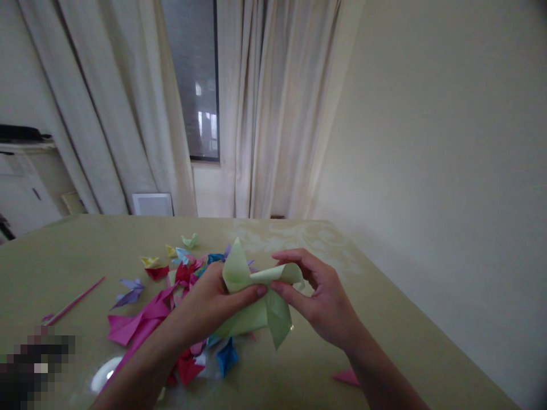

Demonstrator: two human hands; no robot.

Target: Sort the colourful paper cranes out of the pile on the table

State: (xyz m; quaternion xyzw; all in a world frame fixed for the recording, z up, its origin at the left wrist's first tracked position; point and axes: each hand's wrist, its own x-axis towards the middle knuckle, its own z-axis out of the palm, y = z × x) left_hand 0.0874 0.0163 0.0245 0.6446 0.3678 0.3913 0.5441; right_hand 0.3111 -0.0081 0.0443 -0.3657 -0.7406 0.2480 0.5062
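Observation:
A light green sheet of origami paper (pixel 252 318), partly folded with pointed flaps, is held up above the table between both hands. My left hand (pixel 213 293) grips its left side, thumb pressed on the near face. On the right, my right hand (pixel 318 290) pinches a curled edge of the same paper between thumb and fingers. One flap points up at the left and another hangs down below the thumbs. Most of my left fingers are hidden behind the paper.
Folded paper pieces lie heaped on the table (pixel 405 336), including a large magenta one (pixel 143 316), a purple one (pixel 130 293) and a blue one (pixel 227 357). A thin pink stick (pixel 77 302) lies at left. A pink piece (pixel 347 376) sits by my right forearm; a wall (pixel 448 171) stands at right.

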